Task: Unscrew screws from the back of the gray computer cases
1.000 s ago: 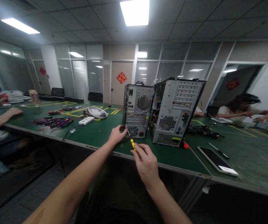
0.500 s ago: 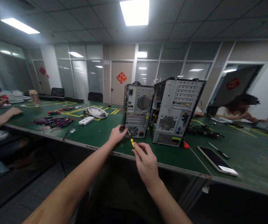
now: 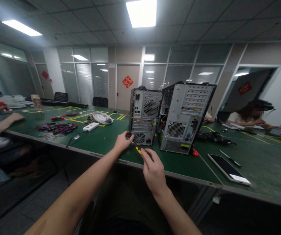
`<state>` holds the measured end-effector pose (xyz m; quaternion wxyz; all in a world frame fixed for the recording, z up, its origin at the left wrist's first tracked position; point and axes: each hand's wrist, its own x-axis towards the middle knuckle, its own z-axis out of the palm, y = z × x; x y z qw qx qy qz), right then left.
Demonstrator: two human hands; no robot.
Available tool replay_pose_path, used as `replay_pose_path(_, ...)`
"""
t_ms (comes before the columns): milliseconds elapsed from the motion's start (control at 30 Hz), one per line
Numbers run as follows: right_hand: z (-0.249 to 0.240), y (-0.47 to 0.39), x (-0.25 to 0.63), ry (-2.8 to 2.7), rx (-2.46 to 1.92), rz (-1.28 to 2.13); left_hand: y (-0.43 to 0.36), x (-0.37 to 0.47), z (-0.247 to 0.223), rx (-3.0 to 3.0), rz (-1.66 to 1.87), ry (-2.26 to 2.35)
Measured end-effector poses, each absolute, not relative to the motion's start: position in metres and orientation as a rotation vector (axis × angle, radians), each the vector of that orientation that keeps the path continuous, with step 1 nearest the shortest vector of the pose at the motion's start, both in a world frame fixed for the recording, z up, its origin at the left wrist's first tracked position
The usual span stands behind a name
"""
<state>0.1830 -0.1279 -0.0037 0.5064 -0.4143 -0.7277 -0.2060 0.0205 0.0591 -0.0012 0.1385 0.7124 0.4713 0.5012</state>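
Observation:
My right hand [image 3: 154, 168] is closed round the yellow-and-black handle of a screwdriver [image 3: 138, 149]. The shaft slants up and left, and its tip ends at the fingers of my left hand [image 3: 123, 141]. Those fingers are drawn together beside the lower left corner of a computer tower [image 3: 144, 125], whose back panel faces me. What they pinch, if anything, is too small to make out. Close on the right stands a larger computer tower [image 3: 183, 122], also turned with its back panel this way.
Left on the green table [image 3: 111, 145] lie a bundle of wires [image 3: 56, 129], a white power strip [image 3: 90, 127] and a white perforated cover [image 3: 102, 117]. A phone [image 3: 228, 169], a pen [image 3: 230, 158] and black cables [image 3: 216, 137] are on the right. People sit at both sides.
The screwdriver has tilted, its tip swinging left from the tower's lower back panel to my left fingers. My right hand has barely shifted; both towers stay put.

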Motion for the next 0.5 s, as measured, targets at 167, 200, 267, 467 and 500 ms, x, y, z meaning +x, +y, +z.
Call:
replay_pose_path(167,0.0017,-0.1332,0.1779,-1.717,-0.965,-0.529,0.0592,0.0208,-0.0009,2.045,1.448,1.356)
replay_pose_path(200,0.003,-0.1345,0.1771,-1.712,-0.958,-0.538,0.0595,0.0207,-0.0013,2.043,1.449,1.353)
replay_pose_path(267,0.0048,-0.1361,0.1763,-1.694,-0.944,-0.555,0.0604,0.0206,-0.0021,2.044,1.448,1.343)
replay_pose_path(467,0.0041,-0.136,0.18,-1.632,-0.919,-0.575,0.0625,0.0207,-0.0039,2.064,1.466,1.311)
replay_pose_path(500,0.0038,-0.1357,0.1807,-1.627,-0.919,-0.576,0.0625,0.0207,-0.0039,2.066,1.469,1.308)
